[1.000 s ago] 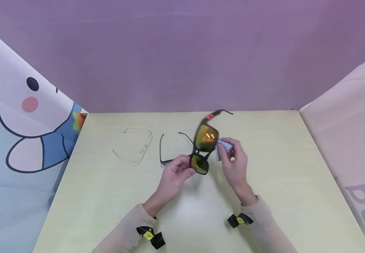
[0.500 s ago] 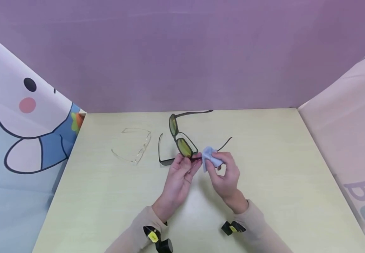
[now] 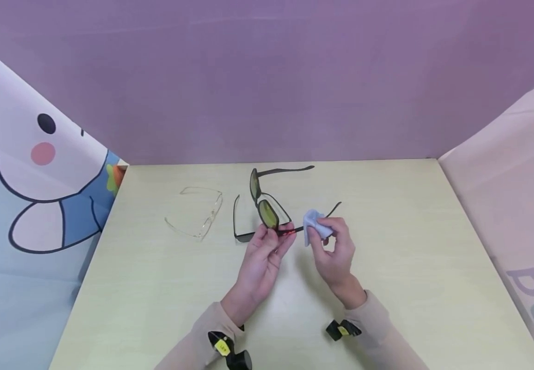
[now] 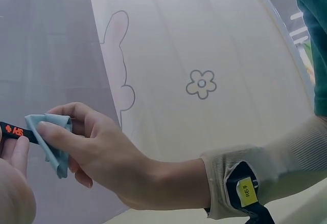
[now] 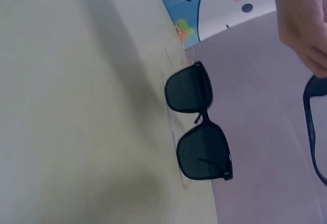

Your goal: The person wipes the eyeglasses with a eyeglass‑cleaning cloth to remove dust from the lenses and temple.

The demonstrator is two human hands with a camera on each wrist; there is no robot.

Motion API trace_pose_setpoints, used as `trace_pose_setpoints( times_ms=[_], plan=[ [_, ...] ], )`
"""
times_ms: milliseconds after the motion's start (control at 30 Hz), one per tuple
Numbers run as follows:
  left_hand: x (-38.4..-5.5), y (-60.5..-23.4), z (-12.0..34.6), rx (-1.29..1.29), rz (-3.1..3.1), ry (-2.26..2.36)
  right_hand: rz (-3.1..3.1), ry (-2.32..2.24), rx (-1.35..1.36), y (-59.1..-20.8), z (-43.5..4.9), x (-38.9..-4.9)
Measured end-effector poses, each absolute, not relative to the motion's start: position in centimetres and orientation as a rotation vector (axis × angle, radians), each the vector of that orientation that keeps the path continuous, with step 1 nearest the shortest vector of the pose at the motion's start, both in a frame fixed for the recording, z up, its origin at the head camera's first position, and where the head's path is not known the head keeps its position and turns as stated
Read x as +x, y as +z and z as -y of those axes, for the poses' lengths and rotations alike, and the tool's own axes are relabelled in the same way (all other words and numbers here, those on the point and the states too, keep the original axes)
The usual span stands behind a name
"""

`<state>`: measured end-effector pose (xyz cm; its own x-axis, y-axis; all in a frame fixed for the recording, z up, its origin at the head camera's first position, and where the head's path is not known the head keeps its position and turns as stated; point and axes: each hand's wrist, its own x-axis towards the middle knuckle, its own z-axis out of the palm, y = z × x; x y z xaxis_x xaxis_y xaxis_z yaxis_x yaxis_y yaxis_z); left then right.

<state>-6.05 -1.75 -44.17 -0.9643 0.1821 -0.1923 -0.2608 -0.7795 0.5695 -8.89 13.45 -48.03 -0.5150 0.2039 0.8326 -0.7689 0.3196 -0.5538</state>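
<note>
My left hand [image 3: 259, 262] grips black sunglasses [image 3: 268, 214] with yellow-green lenses near the hinge, beside red marks on one temple. They are above the table, lenses turned sideways. My right hand [image 3: 335, 257] pinches a light blue cloth [image 3: 313, 225] folded around that temple, whose tip sticks out beyond it. In the left wrist view, the cloth [image 4: 53, 142] sits just past the orange lettering on the temple [image 4: 18, 131]. Behind the left hand, dark-lensed sunglasses [image 3: 244, 237] lie on the table, partly covered by the held pair.
Clear-framed glasses [image 3: 209, 221] lie to the left with temples spread on the pale table [image 3: 410, 246]. A purple backdrop [image 3: 267, 82] rises at the back edge. Printed fabric walls stand at left and right.
The sunglasses have been turned, so the lenses stand at the left and the temple points right. The cloth went onto that temple, then slid slightly right along it with my right hand.
</note>
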Motion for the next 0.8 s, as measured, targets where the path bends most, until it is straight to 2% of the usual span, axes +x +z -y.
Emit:
trace_pose_setpoints(
  times_ms=[133, 433, 667, 800],
  plan=[
    [-6.0, -44.2, 1.8, -0.192, -0.89, 2.756, 1.694, 1.313, 0.56, -48.1, -13.2, -8.8],
    [-6.2, -44.0, 2.2, -0.198, -0.882, 2.765, 1.709, 1.359, 0.452, -48.4, -14.5, -9.6],
    [-6.2, -44.1, 2.2, -0.191, -0.878, 2.757, 1.707, 1.32, 0.548, -48.4, -13.6, -9.2],
    [-6.1, -44.2, 2.3, -0.165, -0.866, 2.761, 1.718, 1.311, 0.513, -48.6, -14.0, -9.6]
  ],
)
